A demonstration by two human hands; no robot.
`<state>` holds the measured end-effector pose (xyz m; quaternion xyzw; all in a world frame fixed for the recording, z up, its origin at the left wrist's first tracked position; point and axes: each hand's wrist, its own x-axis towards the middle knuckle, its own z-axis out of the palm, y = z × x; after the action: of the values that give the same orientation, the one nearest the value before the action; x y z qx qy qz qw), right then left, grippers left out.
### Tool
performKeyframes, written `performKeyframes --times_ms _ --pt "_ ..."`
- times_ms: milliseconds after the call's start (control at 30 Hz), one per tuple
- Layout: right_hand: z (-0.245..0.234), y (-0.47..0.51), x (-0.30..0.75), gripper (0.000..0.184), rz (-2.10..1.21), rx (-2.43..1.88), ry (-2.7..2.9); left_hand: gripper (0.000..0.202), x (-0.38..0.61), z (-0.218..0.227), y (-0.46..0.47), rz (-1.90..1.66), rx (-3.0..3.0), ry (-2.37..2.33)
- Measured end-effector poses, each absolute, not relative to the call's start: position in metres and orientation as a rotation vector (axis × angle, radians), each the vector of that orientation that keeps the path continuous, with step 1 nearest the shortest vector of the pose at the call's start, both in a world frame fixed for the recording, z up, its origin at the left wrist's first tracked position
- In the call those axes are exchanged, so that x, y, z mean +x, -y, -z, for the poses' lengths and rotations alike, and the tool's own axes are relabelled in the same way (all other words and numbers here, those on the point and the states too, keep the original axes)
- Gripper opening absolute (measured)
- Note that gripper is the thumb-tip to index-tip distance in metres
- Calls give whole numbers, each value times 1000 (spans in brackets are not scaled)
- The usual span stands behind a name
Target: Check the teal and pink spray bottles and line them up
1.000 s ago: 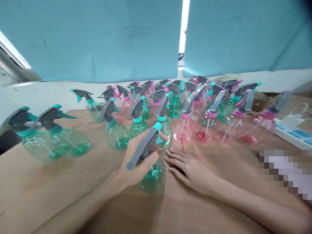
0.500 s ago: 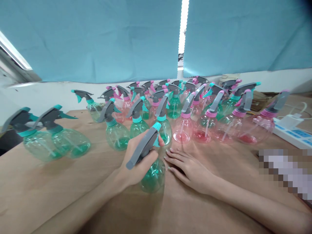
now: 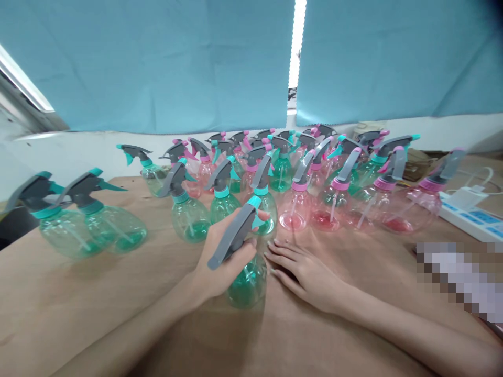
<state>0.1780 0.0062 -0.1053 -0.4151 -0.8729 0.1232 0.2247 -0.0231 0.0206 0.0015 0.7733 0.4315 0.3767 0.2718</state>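
My left hand (image 3: 226, 256) is wrapped round the neck of a green spray bottle (image 3: 247, 285), just under its grey head with a turquoise nozzle. One finger reaches forward by the turquoise trigger, and the bottle's base appears to rest on the table. To the right of it, my right hand (image 3: 304, 269) lies palm down on the wood with fingers stretched out, holding nothing. Just beyond the hands stand a green spray bottle (image 3: 268, 209) and a pink spray bottle (image 3: 294, 207) with grey heads.
Several more green and pink spray bottles crowd the back of the wooden table (image 3: 98, 314). Two green bottles (image 3: 113, 228) stand apart at the left. A white power strip (image 3: 471, 217) with a plugged-in cable sits at the right, near a blurred-out patch (image 3: 463, 277).
My left index finger has straightened forward past the trigger. The held bottle's head sits slightly further right, while my right hand stays where it was.
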Motion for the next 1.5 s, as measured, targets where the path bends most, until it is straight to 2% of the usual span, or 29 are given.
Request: performKeyframes --times_ms 267,467,667,867,1100,1300,1500 --pt "104 -6 178 40 -346 -1145 2419 34 -20 -5 -20 -1021 2046 -1199" --pt "103 -7 178 40 -354 -1125 2403 18 -21 -2 -16 -1069 2013 -1272" --pt "102 -7 178 40 -370 -1100 2383 33 -21 1 -21 -1094 2005 -1152" --pt "100 -7 177 41 -364 -1121 2392 44 -21 -3 -15 -1041 1943 -1218" --pt "101 -7 178 40 -343 -1095 2387 58 -32 12 -8 -951 2123 -1364" --pt "99 -6 179 40 -330 -1106 2417 42 -40 14 8 -910 2137 -1408" --pt "96 -7 177 38 -208 -1133 2524 39 -63 8 23 -878 2110 -1470"
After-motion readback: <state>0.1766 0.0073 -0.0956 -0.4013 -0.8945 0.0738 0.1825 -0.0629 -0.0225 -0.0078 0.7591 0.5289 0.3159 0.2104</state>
